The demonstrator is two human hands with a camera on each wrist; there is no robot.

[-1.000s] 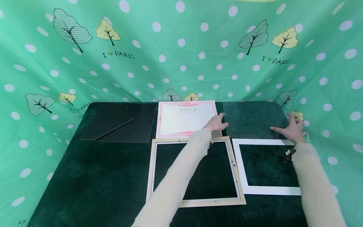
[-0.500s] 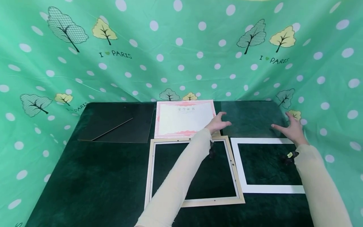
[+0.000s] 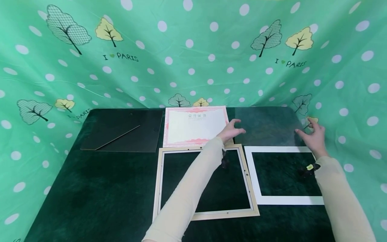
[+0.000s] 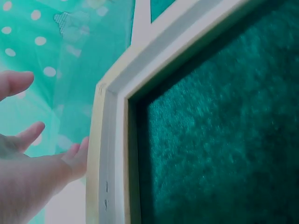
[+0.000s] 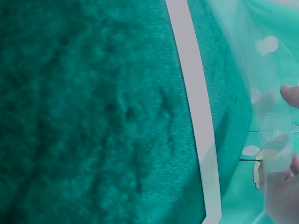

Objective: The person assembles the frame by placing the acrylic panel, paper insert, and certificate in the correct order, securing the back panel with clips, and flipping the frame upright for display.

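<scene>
A clear sheet (image 3: 266,124) lies at the back right in the head view, its surface faintly reflecting. My left hand (image 3: 228,132) reaches to its left edge, over the right side of a pink-bordered certificate (image 3: 193,129), thumb and fingers spread apart. At the sheet's right edge is my right hand (image 3: 315,137), thumb tip by the edge and index finger extended. In the left wrist view, the left fingers (image 4: 30,135) are parted beside the wooden frame. The right hand (image 5: 282,193) is partly cut off in the right wrist view, with see-through reflections around it.
A light wooden picture frame (image 3: 253,198) lies under my left forearm. To its right is a white mat (image 3: 290,200), partly beneath my right wrist. A black backing board (image 3: 136,143) with a folding stand lies back left. Green polka-dot cloth (image 3: 193,80) hangs behind.
My right hand has shifted slightly, its thumb moving off the sheet to the right edge and drawing closer to the index finger. My left hand stays at the left edge. The head view drifts slightly.
</scene>
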